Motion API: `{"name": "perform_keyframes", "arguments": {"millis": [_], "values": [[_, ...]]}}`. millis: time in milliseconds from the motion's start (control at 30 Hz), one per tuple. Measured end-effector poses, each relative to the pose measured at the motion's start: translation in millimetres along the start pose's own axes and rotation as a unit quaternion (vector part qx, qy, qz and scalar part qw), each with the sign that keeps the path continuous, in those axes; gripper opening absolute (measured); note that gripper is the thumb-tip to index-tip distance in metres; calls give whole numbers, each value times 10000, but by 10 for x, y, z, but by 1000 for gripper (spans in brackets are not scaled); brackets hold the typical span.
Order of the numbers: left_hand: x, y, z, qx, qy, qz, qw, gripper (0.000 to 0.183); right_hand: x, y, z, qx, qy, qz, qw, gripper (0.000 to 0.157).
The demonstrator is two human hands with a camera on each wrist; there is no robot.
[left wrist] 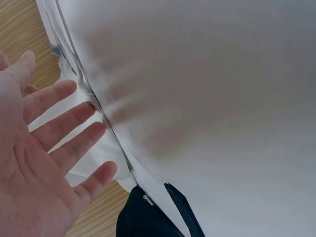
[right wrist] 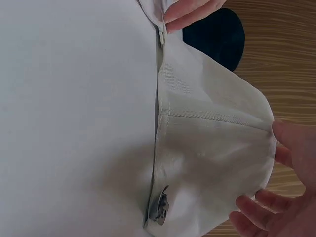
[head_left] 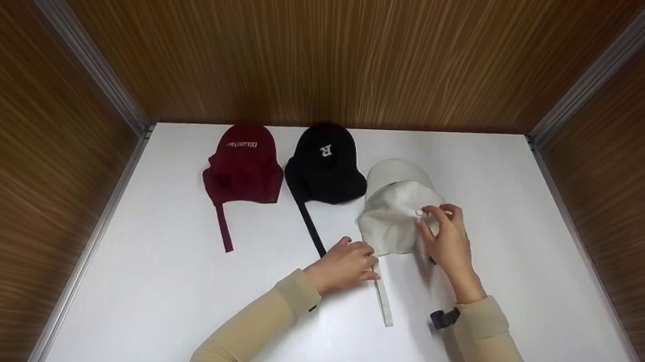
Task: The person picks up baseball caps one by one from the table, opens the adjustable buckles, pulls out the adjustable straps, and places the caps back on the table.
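Note:
A white baseball cap (head_left: 394,222) lies crown toward me, brim away, its long strap (head_left: 383,300) trailing toward the front. My right hand (head_left: 449,243) pinches the crown near its top button, thumb and fingertips on the fabric. In the right wrist view the cap's crown (right wrist: 212,123) fills the middle, with a metal buckle (right wrist: 160,207) at its back edge. At the strap's base is my left hand (head_left: 346,265), fingertips right at the cap's rear edge. The left wrist view shows that hand's palm (left wrist: 44,163), with the fingers spread and nearly straight.
Left of the white cap lies a black cap (head_left: 325,173) with a white letter R; its strap runs toward my left hand. Further left is a dark red cap (head_left: 244,172), strap pointing forward. Wood-grain panels (head_left: 339,56) enclose the white table (head_left: 186,305).

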State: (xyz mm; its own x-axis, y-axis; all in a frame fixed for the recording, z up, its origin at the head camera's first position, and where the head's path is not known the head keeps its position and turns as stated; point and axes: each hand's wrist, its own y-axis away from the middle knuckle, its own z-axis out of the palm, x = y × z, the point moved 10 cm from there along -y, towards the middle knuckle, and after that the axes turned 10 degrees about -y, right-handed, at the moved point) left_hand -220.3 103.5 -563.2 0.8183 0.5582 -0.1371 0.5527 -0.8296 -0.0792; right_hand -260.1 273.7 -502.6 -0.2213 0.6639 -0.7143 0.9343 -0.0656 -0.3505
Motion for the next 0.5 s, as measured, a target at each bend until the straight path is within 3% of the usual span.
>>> {"name": "perform_keyframes", "arguments": {"millis": [200, 500], "values": [[-71, -61, 53, -71, -9, -173, 9998, 43, 52, -109, 24, 144, 173, 188, 9996, 30], [-194, -264, 123, -336, 193, -422, 9984, 44, 169, -367, 0, 201, 369, 527, 9977, 29]]}}
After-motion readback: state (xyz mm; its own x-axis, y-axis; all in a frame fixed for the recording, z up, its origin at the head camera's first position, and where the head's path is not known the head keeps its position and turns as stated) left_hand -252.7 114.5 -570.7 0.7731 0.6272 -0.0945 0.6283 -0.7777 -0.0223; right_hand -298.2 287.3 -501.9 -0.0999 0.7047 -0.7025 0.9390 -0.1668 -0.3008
